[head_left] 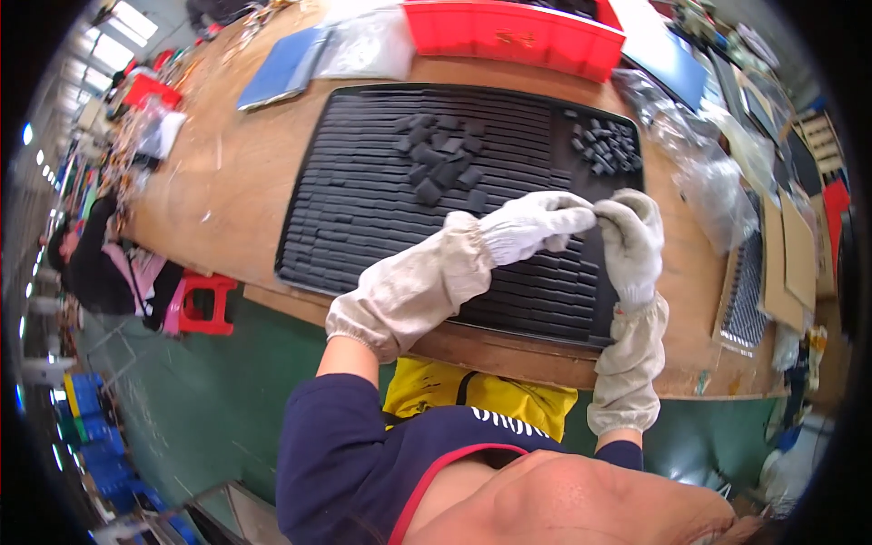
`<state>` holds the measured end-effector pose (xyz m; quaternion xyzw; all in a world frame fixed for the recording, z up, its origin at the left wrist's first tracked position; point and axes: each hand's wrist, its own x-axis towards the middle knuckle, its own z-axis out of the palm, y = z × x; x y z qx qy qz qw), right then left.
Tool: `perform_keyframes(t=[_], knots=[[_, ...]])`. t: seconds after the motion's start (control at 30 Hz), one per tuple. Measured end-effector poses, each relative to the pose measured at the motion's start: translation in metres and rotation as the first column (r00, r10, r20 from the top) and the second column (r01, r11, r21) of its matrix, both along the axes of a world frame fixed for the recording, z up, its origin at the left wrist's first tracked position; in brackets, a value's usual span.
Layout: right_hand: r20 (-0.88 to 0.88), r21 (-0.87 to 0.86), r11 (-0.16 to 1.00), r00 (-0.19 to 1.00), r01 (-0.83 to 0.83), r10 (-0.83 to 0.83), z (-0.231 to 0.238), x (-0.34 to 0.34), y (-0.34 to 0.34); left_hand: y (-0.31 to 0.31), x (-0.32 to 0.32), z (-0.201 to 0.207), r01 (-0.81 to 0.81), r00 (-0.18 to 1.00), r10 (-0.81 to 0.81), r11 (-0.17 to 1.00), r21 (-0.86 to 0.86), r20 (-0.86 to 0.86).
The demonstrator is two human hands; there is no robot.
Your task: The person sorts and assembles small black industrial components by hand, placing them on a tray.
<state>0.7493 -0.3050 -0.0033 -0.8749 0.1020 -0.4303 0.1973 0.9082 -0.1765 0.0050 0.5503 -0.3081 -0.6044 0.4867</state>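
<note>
While both gloved hands meet right of centre in the frame, their fingertips come together above the right part of a black tray (568, 173). Left hand (543, 225), in a white knit glove, reaches in from the lower left; fingers bent and close together, thumb side in a narrow pinch at the tips. Right hand (631, 241), same kind of glove, rises from below; fingers curled over, tips drawn in toward the left hand's. A dark speck shows where the tips meet; cannot tell whether either hand grips a piece there. Beige sleeve covers (409, 295) on both forearms.

Tray lies across the middle of the frame, on a wooden table (209, 204). Long rows of black strips (363, 200) fill most of it. Loose heap of black blocks (436, 163) on top of the rows, upper centre. Smaller black pieces (604, 147) clustered in the tray's upper right corner, above the hands.

Beyond the tray: red bin (513, 41) at top centre, clear plastic bag (365, 47) to its left, then blue folder (280, 68). Crumpled plastic (718, 186) and cardboard (783, 272) at right. Red stool (211, 304) lower left, beside the table.
</note>
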Motion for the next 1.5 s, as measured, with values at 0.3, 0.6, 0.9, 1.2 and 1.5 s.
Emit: perform_keyframes(t=[0.3,0.6,0.9,1.2,1.5], knots=[[0.139,0.629,0.768,0.989,-0.119,0.04,-0.023,-0.009,0.001,-0.002,-0.003,-0.006,-0.076,0.993,0.081,0.995,-0.06,0.08],[0.03,0.693,0.718,0.998,-0.06,0.055,-0.025,-0.015,-0.007,-0.001,-0.011,-0.011,-0.063,0.994,0.076,0.983,-0.174,0.072],[-0.062,0.644,0.765,0.997,0.009,0.041,-0.03,-0.011,-0.009,-0.003,-0.01,-0.02,-0.114,0.992,0.121,0.974,-0.197,0.024],[-0.062,0.595,0.803,0.995,-0.029,0.081,-0.021,-0.005,0.002,-0.003,-0.004,-0.014,-0.125,0.99,0.134,0.978,-0.17,0.043],[-0.13,0.368,0.93,0.989,-0.015,0.068,-0.02,-0.005,0.003,-0.008,-0.001,-0.019,-0.1,0.927,0.19,0.956,-0.274,0.323]])
